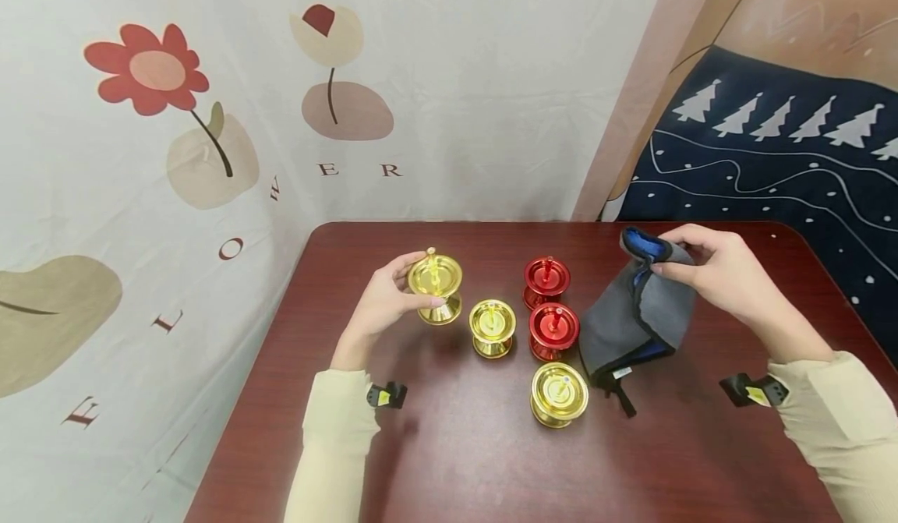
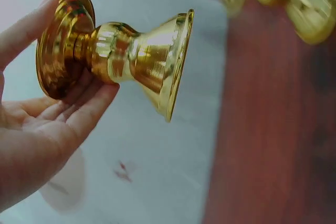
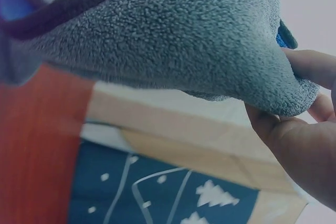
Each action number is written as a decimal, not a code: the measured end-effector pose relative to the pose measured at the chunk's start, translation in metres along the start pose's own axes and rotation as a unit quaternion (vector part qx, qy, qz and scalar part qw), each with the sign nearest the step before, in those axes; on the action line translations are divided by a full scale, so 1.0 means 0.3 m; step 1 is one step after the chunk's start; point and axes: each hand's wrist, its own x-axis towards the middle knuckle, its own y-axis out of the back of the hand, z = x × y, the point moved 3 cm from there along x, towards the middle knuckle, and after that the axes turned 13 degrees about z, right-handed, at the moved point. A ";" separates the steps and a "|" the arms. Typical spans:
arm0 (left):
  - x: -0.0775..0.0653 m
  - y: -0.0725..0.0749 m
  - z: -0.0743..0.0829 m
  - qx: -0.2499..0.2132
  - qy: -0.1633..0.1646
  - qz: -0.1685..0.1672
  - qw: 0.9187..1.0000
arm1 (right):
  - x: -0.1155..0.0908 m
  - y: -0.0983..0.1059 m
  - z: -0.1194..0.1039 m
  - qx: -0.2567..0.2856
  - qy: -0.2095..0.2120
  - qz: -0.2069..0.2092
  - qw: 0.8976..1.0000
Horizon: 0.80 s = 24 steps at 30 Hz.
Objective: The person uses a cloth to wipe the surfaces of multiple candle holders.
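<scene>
My left hand [image 1: 381, 298] holds a shiny gold candle holder [image 1: 439, 309] by its upper dish, thumb on one side and fingers on the other. In the left wrist view, the holder's narrow stem and flared foot [image 2: 163, 61] point away from the palm, off the table. My right hand [image 1: 730, 270] pinches the top of a grey towelling cloth [image 1: 617, 320] with black edging and blue on its other side. The cloth hangs down in folds, a black strap [image 1: 623, 401] at its lower end. Its plush surface [image 3: 173, 40] fills much of the right wrist view.
Between the hands stand a second gold holder [image 1: 493, 328], a red holder [image 1: 546, 280] at the back, another red one [image 1: 554, 331] in front of it, and a third gold one [image 1: 559, 394] nearest me. The dark red table [image 1: 463, 461] meets printed fabric walls [image 1: 477, 133] behind.
</scene>
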 end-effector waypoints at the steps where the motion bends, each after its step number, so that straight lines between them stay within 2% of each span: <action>1: -0.001 -0.018 0.027 -0.001 -0.006 -0.002 1.000 | 0.004 -0.003 -0.018 0.006 0.009 -0.002 1.000; 6: -0.015 -0.117 0.141 0.004 -0.039 -0.020 0.999 | 0.008 -0.022 -0.095 0.021 0.051 -0.011 0.998; 12: -0.048 -0.236 0.227 0.065 -0.090 -0.039 0.993 | -0.008 -0.039 -0.157 0.025 0.088 -0.017 0.996; 18: -0.082 -0.332 0.261 0.129 -0.107 -0.060 0.984 | -0.021 -0.056 -0.185 0.036 0.104 -0.027 0.994; 24: -0.102 -0.392 0.272 0.154 -0.116 -0.075 0.978 | -0.036 -0.088 -0.202 0.049 0.126 -0.052 0.989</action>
